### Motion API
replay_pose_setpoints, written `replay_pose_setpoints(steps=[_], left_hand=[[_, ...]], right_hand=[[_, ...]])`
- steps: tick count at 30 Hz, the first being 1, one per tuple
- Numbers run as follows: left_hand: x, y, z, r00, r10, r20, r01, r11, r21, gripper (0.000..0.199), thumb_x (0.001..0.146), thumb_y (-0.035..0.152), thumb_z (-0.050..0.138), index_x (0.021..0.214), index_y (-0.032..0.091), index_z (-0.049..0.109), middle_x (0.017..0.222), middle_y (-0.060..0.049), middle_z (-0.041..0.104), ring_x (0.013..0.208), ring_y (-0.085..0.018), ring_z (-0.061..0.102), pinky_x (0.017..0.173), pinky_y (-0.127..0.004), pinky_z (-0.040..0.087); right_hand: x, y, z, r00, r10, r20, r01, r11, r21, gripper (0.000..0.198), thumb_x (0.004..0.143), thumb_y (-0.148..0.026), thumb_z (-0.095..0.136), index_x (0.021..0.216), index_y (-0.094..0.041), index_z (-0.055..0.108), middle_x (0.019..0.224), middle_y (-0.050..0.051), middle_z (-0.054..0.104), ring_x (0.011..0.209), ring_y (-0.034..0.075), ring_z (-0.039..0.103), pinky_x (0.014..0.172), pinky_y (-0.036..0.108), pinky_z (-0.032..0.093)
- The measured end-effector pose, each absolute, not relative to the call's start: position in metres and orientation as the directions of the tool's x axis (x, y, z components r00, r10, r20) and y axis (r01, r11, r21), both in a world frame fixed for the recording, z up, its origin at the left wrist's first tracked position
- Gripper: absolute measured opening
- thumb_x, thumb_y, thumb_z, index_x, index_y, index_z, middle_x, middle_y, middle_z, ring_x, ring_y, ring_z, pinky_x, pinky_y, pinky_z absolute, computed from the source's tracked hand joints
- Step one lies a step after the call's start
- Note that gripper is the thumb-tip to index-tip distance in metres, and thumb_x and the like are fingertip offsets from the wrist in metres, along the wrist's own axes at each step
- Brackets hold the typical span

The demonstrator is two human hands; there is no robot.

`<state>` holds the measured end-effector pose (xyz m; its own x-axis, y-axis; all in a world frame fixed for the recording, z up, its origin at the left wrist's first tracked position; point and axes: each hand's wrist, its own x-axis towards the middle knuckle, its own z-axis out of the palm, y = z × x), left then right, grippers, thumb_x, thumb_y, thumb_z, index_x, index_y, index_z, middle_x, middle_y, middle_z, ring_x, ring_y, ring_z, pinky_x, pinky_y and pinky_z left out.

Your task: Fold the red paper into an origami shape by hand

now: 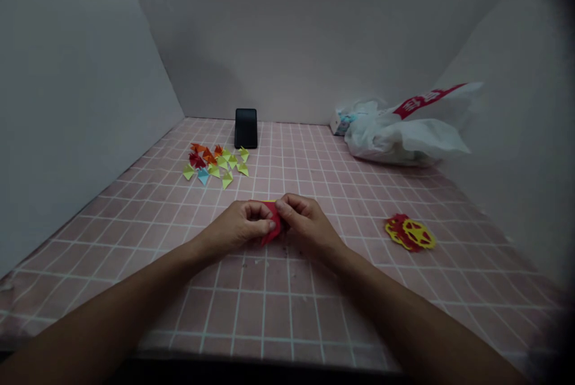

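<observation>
Head view: left hand (245, 221) and right hand (304, 217), both closed, pinch a red piece (275, 215), seemingly unfinished, midway between the table's (287, 307) side edges; folded shapes (222, 163) toward its back-left corner look done.

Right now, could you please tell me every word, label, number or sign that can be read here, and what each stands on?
No text can be read with certainty.
White plastic bag, red band: pale characters, too slanted and blurred to quote.
Small box by the bag: patterned, no legible text.
Black phone: no writing visible.
</observation>
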<state>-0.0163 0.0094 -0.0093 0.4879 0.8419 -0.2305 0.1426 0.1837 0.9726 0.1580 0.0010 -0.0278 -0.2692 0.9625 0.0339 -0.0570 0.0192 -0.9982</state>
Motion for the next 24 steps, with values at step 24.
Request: replay_pose_setpoints(steps=[24], left_hand=[[-0.0212,0.0134,-0.0137,0.423,0.900,-0.108,0.119,0.063,0.991,0.024,0.082,0.039,0.067,0.074,0.017,0.061,0.059,0.004,0.057,0.052,-0.010,0.050,0.054,-0.022,0.038]], right_hand=[[0.1561,-0.0019,-0.0291,-0.122,0.992,-0.026,-0.255,-0.057,-0.965,0.028,0.082,-0.042,0.073,0.071,-0.019,0.063,0.059,-0.002,0.062,0.052,0.012,0.056,0.054,0.026,0.046]])
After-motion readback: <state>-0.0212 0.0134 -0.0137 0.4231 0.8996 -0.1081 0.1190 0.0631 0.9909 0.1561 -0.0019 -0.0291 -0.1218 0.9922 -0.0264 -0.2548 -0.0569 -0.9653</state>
